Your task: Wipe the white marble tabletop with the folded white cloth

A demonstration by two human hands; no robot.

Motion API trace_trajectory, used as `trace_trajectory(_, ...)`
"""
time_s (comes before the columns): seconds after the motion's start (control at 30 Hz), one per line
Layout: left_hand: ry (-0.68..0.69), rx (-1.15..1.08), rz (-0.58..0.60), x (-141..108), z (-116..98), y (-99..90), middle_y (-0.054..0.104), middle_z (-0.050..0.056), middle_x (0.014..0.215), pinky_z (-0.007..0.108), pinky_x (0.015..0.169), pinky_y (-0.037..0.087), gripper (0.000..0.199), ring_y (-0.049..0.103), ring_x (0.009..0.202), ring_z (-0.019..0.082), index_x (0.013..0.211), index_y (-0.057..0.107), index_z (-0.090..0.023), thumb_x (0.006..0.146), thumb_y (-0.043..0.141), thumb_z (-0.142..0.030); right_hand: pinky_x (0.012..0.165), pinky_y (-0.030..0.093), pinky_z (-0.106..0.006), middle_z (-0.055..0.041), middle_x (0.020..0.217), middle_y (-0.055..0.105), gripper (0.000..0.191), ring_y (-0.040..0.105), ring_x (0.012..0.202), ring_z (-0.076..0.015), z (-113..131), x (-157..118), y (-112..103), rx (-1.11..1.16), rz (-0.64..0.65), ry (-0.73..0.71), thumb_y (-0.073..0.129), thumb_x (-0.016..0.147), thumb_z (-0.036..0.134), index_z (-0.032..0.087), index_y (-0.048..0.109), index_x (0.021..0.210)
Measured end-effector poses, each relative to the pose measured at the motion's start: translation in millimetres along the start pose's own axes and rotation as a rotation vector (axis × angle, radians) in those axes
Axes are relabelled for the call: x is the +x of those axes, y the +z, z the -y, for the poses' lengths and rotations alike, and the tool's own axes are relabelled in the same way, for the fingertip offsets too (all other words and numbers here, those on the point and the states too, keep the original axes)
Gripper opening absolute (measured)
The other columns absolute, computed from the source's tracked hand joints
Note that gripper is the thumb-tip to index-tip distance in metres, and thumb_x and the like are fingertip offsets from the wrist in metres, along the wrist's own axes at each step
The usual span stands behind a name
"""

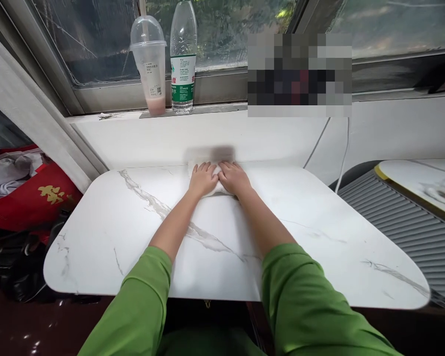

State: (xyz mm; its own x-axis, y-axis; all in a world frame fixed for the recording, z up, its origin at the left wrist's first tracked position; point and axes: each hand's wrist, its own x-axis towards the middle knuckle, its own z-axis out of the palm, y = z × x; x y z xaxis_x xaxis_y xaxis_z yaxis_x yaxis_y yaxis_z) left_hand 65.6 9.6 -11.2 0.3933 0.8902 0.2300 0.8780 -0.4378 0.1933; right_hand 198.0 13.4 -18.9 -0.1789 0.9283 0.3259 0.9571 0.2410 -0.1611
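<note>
Both arms, in green sleeves, reach across a white marble-patterned table [107, 227] to its far edge by the wall. My left hand [203, 179] lies on a whitish cloth [218, 189], palm down with its fingers spread. My right hand [234, 178] rests on the same cloth from the other side, its fingers also apart and pointing away. The two thumbs are close together over the middle of the cloth. Parts of the cloth are hidden under the hands.
A lidded plastic cup [154, 74] with pink drink and a green-labelled bottle [183, 74] stand on the window sill. Cords [344, 153] hang at the right. Left are a red bag [40, 198] and dark bags; right, a ribbed grey surface [400, 217].
</note>
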Motion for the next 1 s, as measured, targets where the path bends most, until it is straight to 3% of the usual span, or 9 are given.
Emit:
trace_trajectory(0.13, -0.007, -0.019, 0.013, -9, -2, -2.6, 0.038, 0.007, 0.147, 0.041, 0.116, 0.015, 0.045, 0.028, 0.138, 0.019, 0.137, 0.042, -0.017, 0.095, 0.03, -0.028, 0.112, 0.023, -0.044, -0.0165, 0.144, 0.042, 0.052, 0.035, 0.135, -0.0247, 1, -25, 3, -0.028, -0.016, -0.031, 0.025, 0.092, 0.022, 0.002, 0.041, 0.137)
trace_trajectory(0.3, 0.029, -0.011, 0.041, -34, -18, -6.7, 0.035, 0.009, 0.149, 0.043, 0.116, 0.014, 0.046, 0.027, 0.139, 0.021, 0.138, 0.042, -0.014, 0.095, 0.031, -0.027, 0.11, 0.026, -0.047, -0.0188, 0.144, 0.041, 0.054, 0.034, 0.136, -0.0274, 4, -72, -8, -0.095, -0.016, -0.093, 0.022, 0.093, 0.026, 0.001, 0.038, 0.139)
trace_trajectory(0.4, 0.049, -0.007, 0.061, -72, -41, -12.1, 0.033, 0.013, 0.149, 0.047, 0.116, 0.013, 0.049, 0.026, 0.139, 0.025, 0.14, 0.039, -0.011, 0.095, 0.032, -0.028, 0.106, 0.031, -0.047, -0.021, 0.14, 0.046, 0.053, 0.038, 0.132, -0.0294, 10, -111, -30, -0.133, 0.001, -0.17, 0.023, 0.092, 0.024, 0.0, 0.042, 0.135)
trace_trajectory(0.5, 0.117, -0.004, 0.091, -126, -70, -22.3, 0.03, 0.017, 0.15, 0.055, 0.114, 0.012, 0.052, 0.021, 0.141, 0.031, 0.141, 0.038, -0.008, 0.095, 0.031, -0.032, 0.096, 0.039, -0.047, -0.0211, 0.127, 0.056, 0.046, 0.048, 0.12, -0.0315, 19, -160, -64, -0.16, 0.003, -0.259, 0.03, 0.087, 0.024, 0.007, 0.053, 0.123)
trace_trajectory(0.57, 0.215, 0.007, 0.116, -161, -90, -30.4, 0.029, 0.02, 0.149, 0.062, 0.111, 0.011, 0.055, 0.014, 0.141, 0.037, 0.14, 0.039, -0.003, 0.095, 0.03, -0.034, 0.083, 0.045, -0.045, -0.0174, 0.108, 0.063, 0.034, 0.057, 0.1, -0.0305, 24, -193, -87, -0.149, 0.053, -0.282, 0.038, 0.082, 0.025, 0.016, 0.059, 0.106)
trace_trajectory(0.7, 0.453, 0.022, 0.137, -202, -120, -41.8, 0.03, 0.024, 0.147, 0.058, 0.112, 0.015, 0.058, 0.016, 0.14, 0.039, 0.138, 0.041, 0.002, 0.092, 0.034, -0.034, 0.067, 0.044, -0.04, -0.0108, 0.091, 0.06, 0.021, 0.055, 0.079, -0.0266, 28, -242, -113, -0.064, 0.065, -0.223, 0.044, 0.075, 0.022, 0.026, 0.054, 0.093)
trace_trajectory(0.83, 0.513, -0.02, 0.171, -198, -132, -39.9, 0.029, 0.023, 0.147, 0.057, 0.112, 0.016, 0.062, 0.019, 0.14, 0.038, 0.139, 0.037, 0.002, 0.089, 0.041, -0.034, 0.064, 0.041, -0.04, -0.0123, 0.096, 0.058, 0.027, 0.054, 0.084, -0.0286, 20, -250, -106, -0.078, -0.019, -0.125, 0.041, 0.076, 0.019, 0.028, 0.051, 0.1)
trace_trajectory(1.0, 0.483, -0.089, 0.232, -153, -123, -24.9, 0.029, 0.02, 0.149, 0.051, 0.115, 0.012, 0.061, 0.019, 0.141, 0.032, 0.141, 0.034, 0.001, 0.09, 0.038, -0.033, 0.063, 0.038, -0.039, -0.0118, 0.086, 0.056, 0.022, 0.051, 0.076, -0.0276, 1, -207, -82, -0.188, 0.005, -0.035, 0.04, 0.074, 0.016, 0.026, 0.053, 0.089)
